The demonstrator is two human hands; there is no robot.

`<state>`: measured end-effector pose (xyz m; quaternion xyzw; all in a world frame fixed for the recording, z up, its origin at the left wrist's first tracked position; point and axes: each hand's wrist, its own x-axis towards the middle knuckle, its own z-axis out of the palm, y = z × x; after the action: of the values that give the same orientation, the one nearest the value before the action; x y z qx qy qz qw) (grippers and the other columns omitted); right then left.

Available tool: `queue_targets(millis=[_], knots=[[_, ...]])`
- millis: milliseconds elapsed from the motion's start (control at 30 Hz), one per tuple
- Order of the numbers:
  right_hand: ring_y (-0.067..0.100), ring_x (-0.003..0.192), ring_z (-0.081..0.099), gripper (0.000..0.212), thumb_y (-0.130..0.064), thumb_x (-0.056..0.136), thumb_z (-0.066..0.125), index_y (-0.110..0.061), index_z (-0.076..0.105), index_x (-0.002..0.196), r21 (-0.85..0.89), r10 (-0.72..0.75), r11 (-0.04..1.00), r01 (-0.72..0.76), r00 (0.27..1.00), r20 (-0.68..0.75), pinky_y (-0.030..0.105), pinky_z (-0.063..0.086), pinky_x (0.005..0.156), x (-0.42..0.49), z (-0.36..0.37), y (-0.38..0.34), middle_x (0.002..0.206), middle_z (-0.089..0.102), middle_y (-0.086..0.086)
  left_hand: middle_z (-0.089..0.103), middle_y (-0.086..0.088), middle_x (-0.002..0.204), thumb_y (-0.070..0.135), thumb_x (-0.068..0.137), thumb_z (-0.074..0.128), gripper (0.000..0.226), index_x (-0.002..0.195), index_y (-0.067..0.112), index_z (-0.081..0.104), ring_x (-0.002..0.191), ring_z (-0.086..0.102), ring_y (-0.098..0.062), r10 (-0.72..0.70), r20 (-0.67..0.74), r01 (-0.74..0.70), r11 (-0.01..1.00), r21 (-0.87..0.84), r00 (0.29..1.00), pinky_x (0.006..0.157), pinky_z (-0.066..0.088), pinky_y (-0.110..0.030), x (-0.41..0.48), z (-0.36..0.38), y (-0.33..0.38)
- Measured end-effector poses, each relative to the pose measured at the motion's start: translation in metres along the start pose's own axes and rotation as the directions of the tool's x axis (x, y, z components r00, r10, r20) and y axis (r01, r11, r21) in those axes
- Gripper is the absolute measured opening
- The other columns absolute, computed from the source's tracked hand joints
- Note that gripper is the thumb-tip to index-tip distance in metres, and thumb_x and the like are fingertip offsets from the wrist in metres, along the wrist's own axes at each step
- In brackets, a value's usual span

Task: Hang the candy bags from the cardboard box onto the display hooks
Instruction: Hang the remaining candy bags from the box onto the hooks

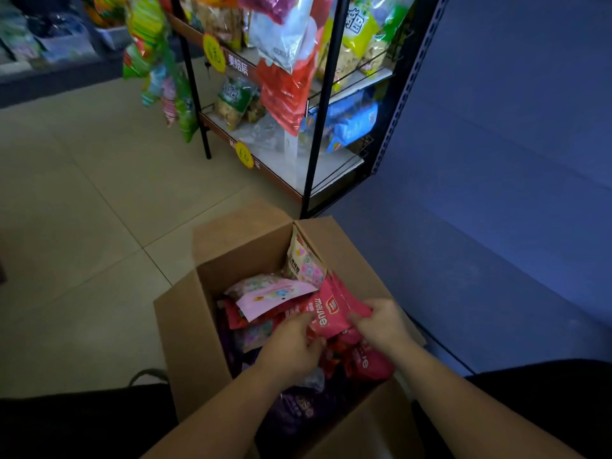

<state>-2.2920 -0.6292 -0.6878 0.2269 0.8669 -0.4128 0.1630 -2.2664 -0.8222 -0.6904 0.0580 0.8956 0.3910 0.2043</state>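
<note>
Nearest, 2 bare forearms reaching down into the box (185, 329), open on the floor (82, 193) at the knees. Left hand (291, 346) curled over the pile, thumb and fingers (303, 321) pinched on the near edge of the pink bag (326, 314). Right hand (385, 323) closed on the same bag's right end, fingertips tucked under it. Both hands clamped on 1 bag, probably to peel it free of the others before lifting. Pink bag lying nearly flat on top of the heap, long axis running from lower left to upper right, its print reading sideways, so likely needing a turn to bring the hang-hole end upward; the hole itself not visible. Beneath and around it, more red bags (366, 359), a purple bag (294, 405) at the near end, a pale pink bag (275, 298) lying crosswise. At the far corner, a floral bag (304, 263) propped upright against the box wall. Flaps folded outward, keeping the opening clear. Farther off, the rack (323, 104), black-framed, with bags already hanging in overlapping rows at its front and left side; hooks themselves too small to make out. Behind the rack, a blue wall (513, 127).
</note>
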Motion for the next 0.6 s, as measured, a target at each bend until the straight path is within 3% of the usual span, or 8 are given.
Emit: queue_targets(millis=[167, 233, 300, 367, 467, 600], knots=[[0.016, 0.064, 0.071, 0.005, -0.008, 0.086, 0.081, -0.013, 0.081, 0.087, 0.098, -0.11, 0.991, 0.092, 0.975, 0.194, 0.031, 0.058, 0.065, -0.036, -0.035, -0.026, 0.075, 0.079, 0.005, 0.066, 0.003, 0.129, 0.037, 0.089, 0.07, 0.049, 0.135, 0.021, 0.058, 0.121, 0.062, -0.011, 0.081, -0.214, -0.116, 0.981, -0.157, 0.973, 0.105, 0.05, -0.035, 0.006, -0.034, 0.01], [0.017, 0.064, 0.069, 0.003, -0.008, 0.086, 0.082, -0.01, 0.081, 0.088, 0.115, -0.166, 0.984, 0.136, 0.935, 0.315, 0.03, 0.056, 0.064, -0.053, -0.061, -0.046, 0.08, 0.079, 0.015, 0.057, 0.01, 0.139, 0.032, 0.081, 0.083, 0.079, 0.149, 0.026, 0.044, 0.124, 0.057, -0.002, 0.08, -0.183, -0.131, 0.949, -0.286, 0.98, 0.105, 0.05, -0.028, 0.007, -0.063, 0.028], [0.016, 0.066, 0.07, 0.004, -0.01, 0.083, 0.084, -0.012, 0.081, 0.085, 0.086, -0.233, 0.972, 0.217, 0.903, 0.36, 0.031, 0.056, 0.066, -0.066, -0.087, -0.063, 0.082, 0.079, 0.015, 0.051, 0.013, 0.145, 0.021, 0.075, 0.09, 0.099, 0.156, 0.031, 0.033, 0.12, 0.06, 0.002, 0.122, -0.067, -0.139, 0.916, -0.376, 0.99, 0.096, 0.054, -0.021, 0.004, -0.091, 0.05], [0.016, 0.068, 0.072, 0.008, -0.009, 0.08, 0.087, -0.012, 0.082, 0.085, 0.098, -0.283, 0.959, 0.266, 0.881, 0.38, 0.029, 0.057, 0.066, -0.078, -0.11, -0.079, 0.08, 0.08, 0.01, 0.061, 0.006, 0.139, 0.013, 0.075, 0.089, 0.083, 0.146, 0.028, 0.049, 0.11, 0.069, -0.002, 0.199, 0.009, -0.182, 0.913, -0.364, 0.98, 0.091, 0.061, -0.03, -0.004, -0.111, 0.07], [0.022, 0.068, 0.071, 0.014, -0.004, 0.074, 0.09, -0.008, 0.081, 0.084, 0.175, -0.317, 0.947, 0.269, 0.87, 0.377, 0.03, 0.057, 0.064, -0.094, -0.129, -0.097, 0.079, 0.078, 0.012, 0.079, -0.003, 0.106, 0.005, 0.075, 0.088, 0.046, 0.116, 0.018, 0.071, 0.093, 0.077, -0.015, 0.226, 0.102, -0.18, 0.925, -0.335, 0.969, 0.082, 0.064, -0.036, -0.021, -0.13, 0.093], [0.026, 0.061, 0.069, 0.015, 0.002, 0.072, 0.088, -0.005, 0.079, 0.081, 0.327, -0.348, 0.916, 0.232, 0.866, 0.359, 0.032, 0.058, 0.06, -0.102, -0.134, -0.107, 0.075, 0.075, 0.016, 0.081, -0.005, 0.091, 0.003, 0.078, 0.085, 0.023, 0.098, 0.008, 0.077, 0.085, 0.079, -0.02, 0.217, 0.119, -0.163, 0.92, -0.355, 0.969, 0.078, 0.065, -0.037, -0.031, -0.138, 0.109]])
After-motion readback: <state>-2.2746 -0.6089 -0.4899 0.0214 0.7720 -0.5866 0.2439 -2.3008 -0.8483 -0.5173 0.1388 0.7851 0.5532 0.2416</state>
